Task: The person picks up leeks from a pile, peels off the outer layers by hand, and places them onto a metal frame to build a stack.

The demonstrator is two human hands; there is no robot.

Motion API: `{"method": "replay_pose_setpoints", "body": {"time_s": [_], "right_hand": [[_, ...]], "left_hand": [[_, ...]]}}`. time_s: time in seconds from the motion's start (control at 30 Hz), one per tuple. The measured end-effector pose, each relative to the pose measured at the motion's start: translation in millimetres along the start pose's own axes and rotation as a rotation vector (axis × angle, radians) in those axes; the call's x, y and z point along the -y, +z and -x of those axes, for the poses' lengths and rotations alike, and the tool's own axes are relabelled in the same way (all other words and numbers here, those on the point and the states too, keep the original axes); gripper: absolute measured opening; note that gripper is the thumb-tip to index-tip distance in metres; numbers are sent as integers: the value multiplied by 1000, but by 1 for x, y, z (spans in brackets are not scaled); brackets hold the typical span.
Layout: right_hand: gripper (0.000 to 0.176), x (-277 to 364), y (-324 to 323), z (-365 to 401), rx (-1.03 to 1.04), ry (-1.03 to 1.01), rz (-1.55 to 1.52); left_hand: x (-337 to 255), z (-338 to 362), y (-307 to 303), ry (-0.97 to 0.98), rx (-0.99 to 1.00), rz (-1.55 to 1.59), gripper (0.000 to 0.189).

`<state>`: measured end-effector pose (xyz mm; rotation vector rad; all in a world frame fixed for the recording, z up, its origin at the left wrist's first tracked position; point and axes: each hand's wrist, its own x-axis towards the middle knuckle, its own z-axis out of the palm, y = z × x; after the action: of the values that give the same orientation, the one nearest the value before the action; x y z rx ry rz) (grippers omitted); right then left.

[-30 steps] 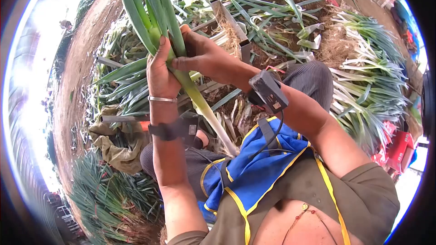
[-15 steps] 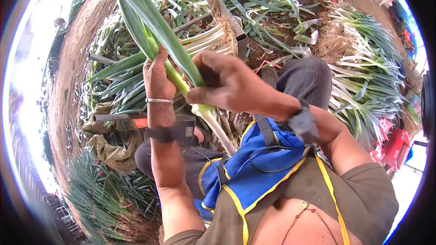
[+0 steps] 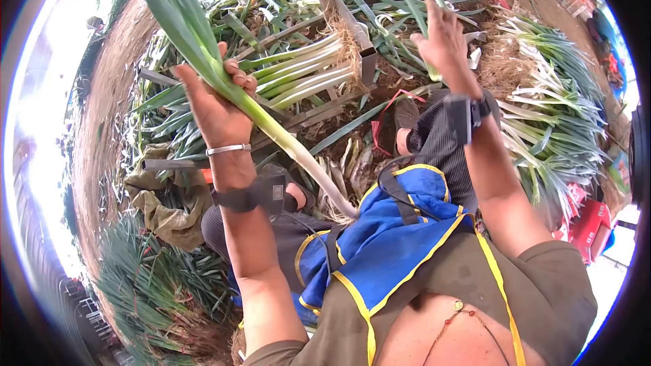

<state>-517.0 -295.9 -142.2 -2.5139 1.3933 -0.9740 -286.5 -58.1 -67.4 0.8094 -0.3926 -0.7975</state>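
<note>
My left hand cradles a long leek, its fingers curled round the stalk where the green leaves fan out. The white stem slants down to the right, and its root end meets the blue apron on my lap. Out to the right, my right hand is raised with its fingers stretched and apart. A loose green leaf hangs just left of those fingers, over the scattered leaves. Between the hands, several trimmed leeks lie side by side in a metal frame, roots toward the right.
A big pile of leeks spreads along the right. At lower left lies another heap with reddish stems. Sacking rests beside my left arm. Red ribbon lies near my foot, and a red box stands far right.
My right hand has left the leek and swung up and right, a leaf now beside it. The left hand has shifted slightly left with the leek, palm turned up.
</note>
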Motion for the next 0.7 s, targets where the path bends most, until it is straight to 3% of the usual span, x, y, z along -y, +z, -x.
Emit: {"method": "replay_pose_setpoints", "body": {"time_s": [0.03, 0.07, 0.1, 0.13, 0.17, 0.23, 0.33, 0.63, 0.7], "right_hand": [[49, 7, 2, 11, 57, 17, 50], [40, 14, 10, 18, 261, 38, -276], [29, 37, 1, 34, 173, -219, -579], [21, 54, 0, 45, 416, -210, -845], [24, 78, -1, 62, 582, -154, -1161], [29, 114, -22, 76, 609, -251, -1011], [33, 137, -7, 91, 352, -412, -879], [27, 144, 9, 97, 239, -309, -791], [25, 141, 13, 95, 252, -306, -781]], "left_hand": [[-4, -1, 3, 18, 3, 13, 63], [-6, -3, 5, 13, 4, 7, 63], [-7, -6, 8, 59, -36, -13, 61], [-8, -9, 10, 108, -73, -31, 59], [-9, -12, 8, 123, -61, -21, 56], [-8, -12, 13, 147, -68, -9, 54], [-7, -5, 21, 196, -76, 14, 50], [-1, 6, 12, 252, -109, 43, 50], [-1, 7, 8, 230, -37, 66, 45]]}}
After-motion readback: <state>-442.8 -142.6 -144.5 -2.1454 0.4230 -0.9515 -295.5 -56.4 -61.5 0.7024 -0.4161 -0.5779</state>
